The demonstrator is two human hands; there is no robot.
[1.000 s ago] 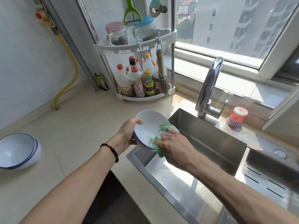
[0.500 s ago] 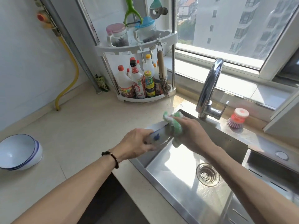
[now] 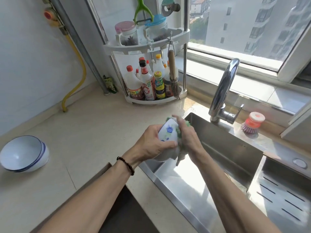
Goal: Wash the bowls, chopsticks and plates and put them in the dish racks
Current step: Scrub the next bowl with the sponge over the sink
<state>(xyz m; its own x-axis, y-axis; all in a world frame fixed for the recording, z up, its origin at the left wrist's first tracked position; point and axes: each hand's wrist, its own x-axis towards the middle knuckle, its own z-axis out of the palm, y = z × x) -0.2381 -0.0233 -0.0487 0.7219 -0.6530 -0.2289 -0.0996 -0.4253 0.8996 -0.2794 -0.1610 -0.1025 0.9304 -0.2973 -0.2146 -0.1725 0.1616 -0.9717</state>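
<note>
My left hand (image 3: 152, 142) grips a white bowl with blue flowers (image 3: 168, 132), turned so its outside faces me, over the left end of the steel sink (image 3: 190, 190). My right hand (image 3: 188, 137) holds a green scrubbing cloth (image 3: 180, 153) against the bowl's far side; part of the cloth hangs below. Two stacked white bowls with blue rims (image 3: 23, 153) lie tilted on the counter at the far left.
A chrome tap (image 3: 222, 91) stands behind the sink, a red-and-purple dish brush (image 3: 252, 123) to its right. A corner shelf with sauce bottles (image 3: 151, 84) stands behind on the beige counter (image 3: 80, 132). A slotted steel drain tray (image 3: 282, 195) sits at the right.
The bowl has been turned over from inside-up to its outside facing me. My right hand with the cloth moved from the bowl's inside to its outer far side.
</note>
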